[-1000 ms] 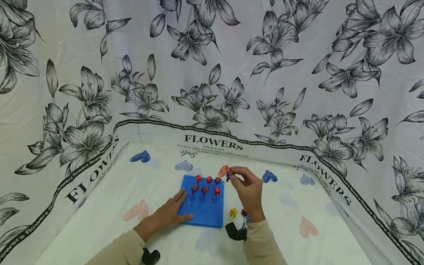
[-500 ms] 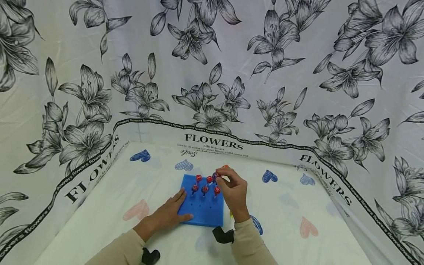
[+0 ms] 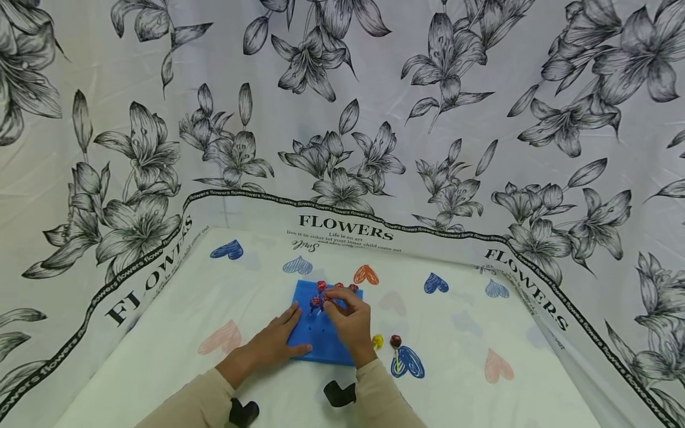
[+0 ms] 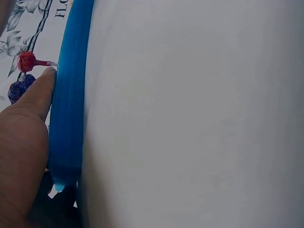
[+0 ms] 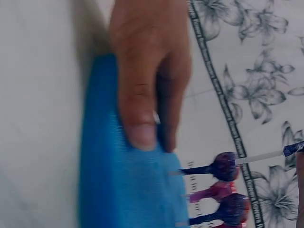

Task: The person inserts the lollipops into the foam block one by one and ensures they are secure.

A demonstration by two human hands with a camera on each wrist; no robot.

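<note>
A blue foam block (image 3: 316, 345) lies on the cloth, with several wrapped lollipops (image 3: 315, 303) standing in its far rows by their sticks. My left hand (image 3: 273, 339) rests on its left side, fingers and thumb spread; in the left wrist view a finger (image 4: 38, 95) lies along the edge beside a red lollipop (image 4: 26, 61). Over the block, my right hand (image 3: 350, 324) pinches a dark purple lollipop (image 5: 295, 148) between thumb and fingertips. Its white stick points at the planted lollipops in the right wrist view. The right hand hides part of the rows.
Right of the block lie a yellow lollipop (image 3: 377, 342) and a dark red lollipop (image 3: 395, 341) on the heart-printed cloth (image 3: 455, 368). Small bare holes (image 3: 311, 329) show in the block's nearer part. A flower-printed curtain (image 3: 342, 119) stands behind.
My right hand has moved left and nearer with its lollipop, from beyond the block's right side to over the middle of the rows. The left hand has stayed on the block.
</note>
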